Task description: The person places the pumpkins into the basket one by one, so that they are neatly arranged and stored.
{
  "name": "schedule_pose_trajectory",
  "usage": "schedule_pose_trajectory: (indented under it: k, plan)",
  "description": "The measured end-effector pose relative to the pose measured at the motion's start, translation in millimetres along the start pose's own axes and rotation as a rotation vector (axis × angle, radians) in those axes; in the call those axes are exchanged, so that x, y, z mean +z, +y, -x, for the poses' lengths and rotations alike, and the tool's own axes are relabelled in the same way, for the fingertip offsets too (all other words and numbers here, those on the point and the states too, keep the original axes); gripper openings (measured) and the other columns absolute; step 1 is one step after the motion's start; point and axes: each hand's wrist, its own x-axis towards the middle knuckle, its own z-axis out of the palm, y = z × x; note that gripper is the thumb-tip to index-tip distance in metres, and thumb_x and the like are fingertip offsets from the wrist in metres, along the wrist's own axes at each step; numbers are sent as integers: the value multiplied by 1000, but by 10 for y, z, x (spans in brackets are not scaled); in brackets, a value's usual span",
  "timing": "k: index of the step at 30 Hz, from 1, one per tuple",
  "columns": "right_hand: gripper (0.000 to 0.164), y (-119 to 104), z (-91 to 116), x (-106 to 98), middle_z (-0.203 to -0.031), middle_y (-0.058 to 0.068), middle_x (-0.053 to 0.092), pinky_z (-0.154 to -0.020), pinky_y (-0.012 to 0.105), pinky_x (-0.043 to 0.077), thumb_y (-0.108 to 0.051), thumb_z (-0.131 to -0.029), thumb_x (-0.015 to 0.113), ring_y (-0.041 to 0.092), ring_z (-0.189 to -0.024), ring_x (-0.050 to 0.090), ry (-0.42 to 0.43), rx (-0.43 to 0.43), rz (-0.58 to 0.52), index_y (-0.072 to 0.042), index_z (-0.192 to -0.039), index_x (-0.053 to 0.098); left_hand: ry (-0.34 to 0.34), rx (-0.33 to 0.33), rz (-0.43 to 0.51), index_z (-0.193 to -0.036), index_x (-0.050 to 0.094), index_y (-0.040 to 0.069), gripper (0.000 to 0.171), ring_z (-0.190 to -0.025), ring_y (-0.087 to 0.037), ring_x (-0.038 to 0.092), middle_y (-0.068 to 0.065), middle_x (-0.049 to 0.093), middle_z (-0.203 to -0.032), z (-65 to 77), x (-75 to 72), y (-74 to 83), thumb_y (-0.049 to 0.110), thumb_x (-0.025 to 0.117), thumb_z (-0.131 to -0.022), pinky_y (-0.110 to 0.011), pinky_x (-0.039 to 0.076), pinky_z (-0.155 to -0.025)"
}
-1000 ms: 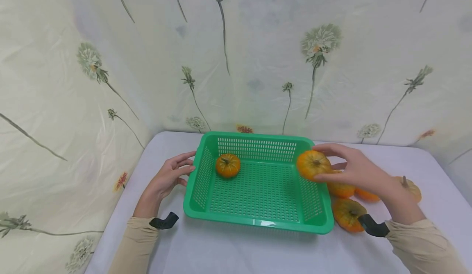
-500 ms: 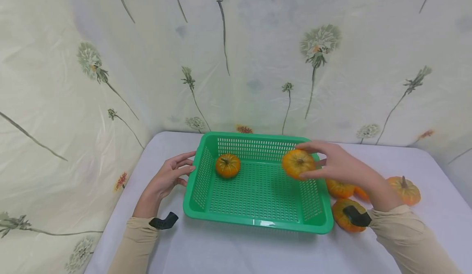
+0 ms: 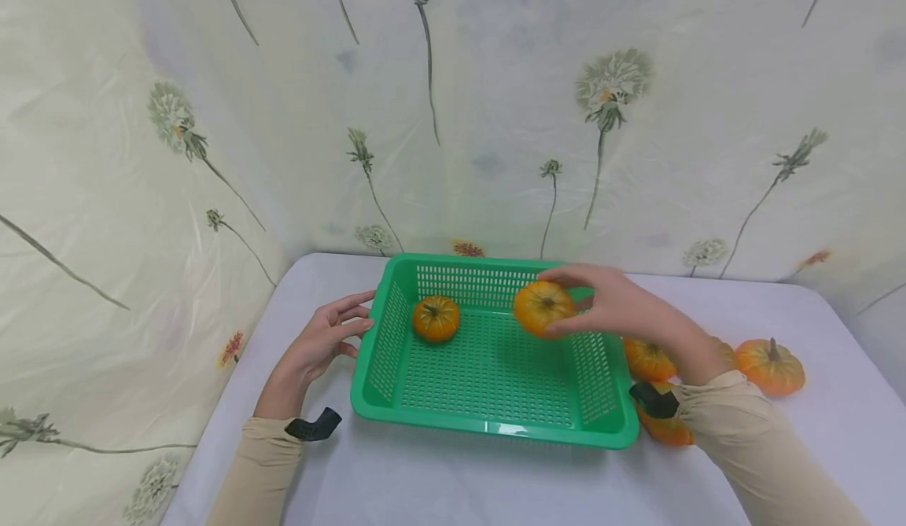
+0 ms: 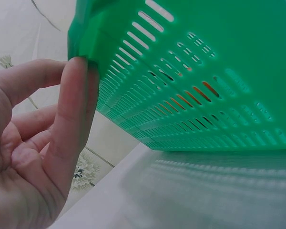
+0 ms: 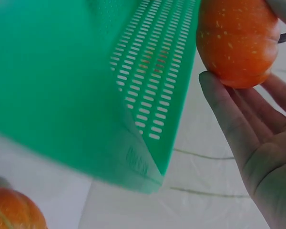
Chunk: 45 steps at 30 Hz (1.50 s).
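My right hand (image 3: 616, 299) grips a small orange pumpkin (image 3: 543, 308) between thumb and fingers, above the right half of a green plastic basket (image 3: 488, 427). In the right wrist view this held pumpkin (image 5: 239, 40) shows its smooth orange side and part of a dark stem. Another pumpkin (image 3: 436, 318) sits inside the basket, near its left end. At the basket's left rim rests my left hand (image 3: 327, 339), its fingers fairly straight. The left wrist view shows fingertips (image 4: 77, 67) touching the rim from outside, with orange glimpsed through the basket's slots (image 4: 190, 98).
Right of the basket, several more pumpkins lie on the white-covered table (image 3: 453, 483): one at the far right (image 3: 771, 366), one against the basket wall (image 3: 647, 359), and one partly behind the right wrist (image 3: 665, 428). A flower-printed sheet (image 3: 488, 117) hangs behind.
My right hand has carried the pumpkin leftward, from over the basket's right rim to further inside above its floor. The left hand and the basket have stayed put.
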Motion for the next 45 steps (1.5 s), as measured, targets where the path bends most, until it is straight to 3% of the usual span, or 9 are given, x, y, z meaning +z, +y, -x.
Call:
schedule_pose_trajectory:
  k: [6,19,27,35,45]
  plan:
    - [75,-47,-130,63,-152,13,53,-92,41,63,-38,-79,91,37,-125,65,-19,3,-32,-18,-143,58,-4,1,10,-155,46,10,59,-76,-8,68,4,70,-107,1,0,6,11,67,-100,-22,58,-54]
    - [72,-31,-375,221,-134,10,64,-90,35,63,-33,-77,92,29,-124,60,-10,-65,-52,-11,-138,61,-10,3,8,-155,45,9,60,-76,-8,68,3,70,-107,-10,2,-6,11,67,-100,-23,58,-54]
    - [69,37,-553,382,-130,8,67,-91,36,62,-33,-78,91,26,-121,61,-53,-86,17,-10,-136,63,-6,5,8,-156,45,9,61,-76,-8,68,3,70,-107,4,8,13,11,68,-100,-22,58,-53]
    - [69,116,-720,528,-133,10,68,-107,49,53,-34,-79,89,29,-124,62,-82,-92,150,-7,-137,63,-1,3,16,-155,45,9,60,-75,-8,68,4,69,-107,8,13,14,11,68,-100,-21,57,-53]
    - [68,91,-831,670,-133,12,69,-110,49,51,-31,-78,90,30,-125,62,-123,-75,242,-4,-135,64,-10,12,9,-156,44,8,60,-76,-8,68,3,70,-108,5,2,4,10,66,-100,-23,59,-53]
